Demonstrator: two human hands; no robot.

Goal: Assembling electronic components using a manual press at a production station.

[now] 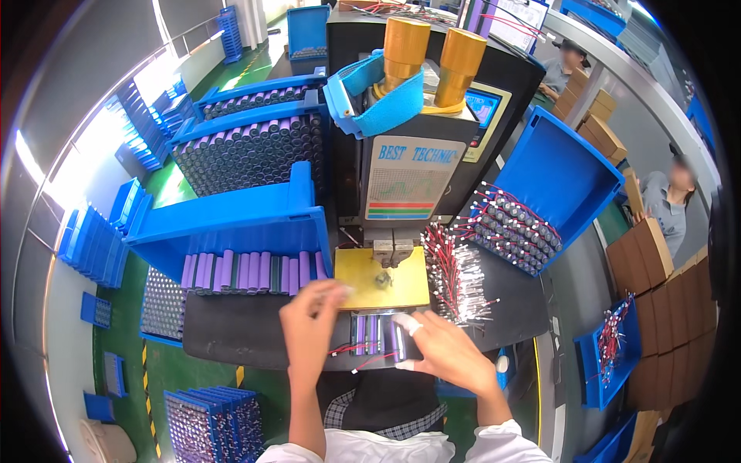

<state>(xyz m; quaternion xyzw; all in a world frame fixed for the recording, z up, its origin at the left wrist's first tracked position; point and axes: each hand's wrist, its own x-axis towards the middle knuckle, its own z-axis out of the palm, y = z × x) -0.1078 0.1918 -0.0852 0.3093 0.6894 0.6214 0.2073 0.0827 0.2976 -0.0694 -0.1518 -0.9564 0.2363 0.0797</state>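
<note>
At the table's front edge my right hand [446, 351] has white covers on its fingertips. Its thumb and index finger grip the two ends of a purple battery cell [398, 343]. Several more purple cells [370, 336] lie side by side just left of it, with red wires [347, 351] and small white connectors beside them. My left hand [312, 312] hovers at the left edge of a yellow plate [355, 270], fingers curled into a pinch and slightly blurred; whatever they hold is hidden. The metal head [392, 251] of a spot-welding machine [417, 177] stands over the plate.
Left of the machine, a tilted blue bin [231, 220] holds purple cells, with more full bins behind. To the right lie a heap of red and white wire leads [459, 278] and a blue bin [567, 170] of wired cells. Two people sit beyond brown cartons [641, 251].
</note>
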